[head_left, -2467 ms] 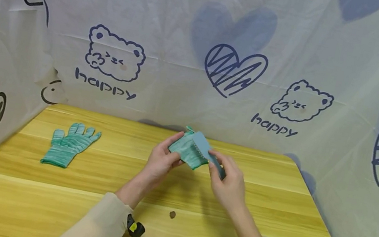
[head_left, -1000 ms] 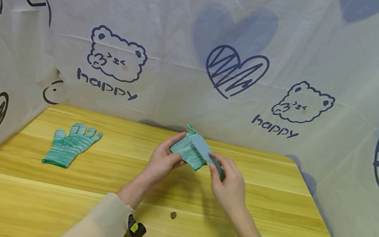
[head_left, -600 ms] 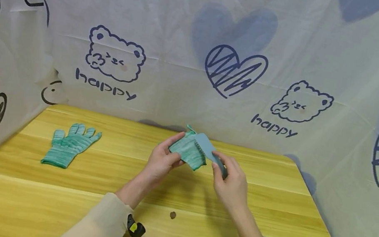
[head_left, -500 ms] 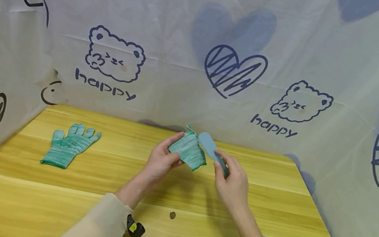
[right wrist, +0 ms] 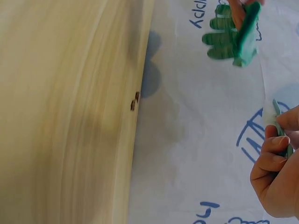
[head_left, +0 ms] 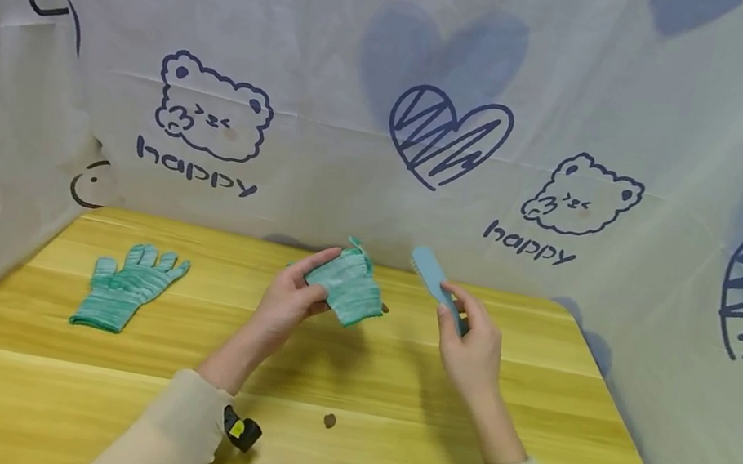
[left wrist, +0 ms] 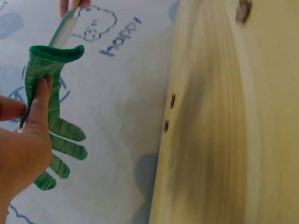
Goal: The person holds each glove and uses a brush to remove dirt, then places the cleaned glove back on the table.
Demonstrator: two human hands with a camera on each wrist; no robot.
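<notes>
My left hand (head_left: 285,296) grips a green-and-white knit glove (head_left: 352,288) above the table, thumb on its near face. In the left wrist view the cuff of the glove (left wrist: 39,70) gapes toward the right hand and its fingers dangle free. My right hand (head_left: 475,354) pinches the handle of a light blue brush (head_left: 430,270), whose bristles face left. A gap separates the brush from the glove. The right wrist view shows the brush (right wrist: 276,107) with fingers curled round its handle. A matching glove (head_left: 126,287) lies flat at the table's left.
The wooden table (head_left: 531,426) carries a small brown lump (head_left: 329,421) near its front middle. More brown bits (left wrist: 173,101) sit toward the far edge, one peeking out beside the held glove. Printed white cloth (head_left: 322,173) walls the back and sides.
The brush was against the glove's face; it has come off to the right and now stands apart. My left hand has shifted left with the glove, baring a brown bit behind it.
</notes>
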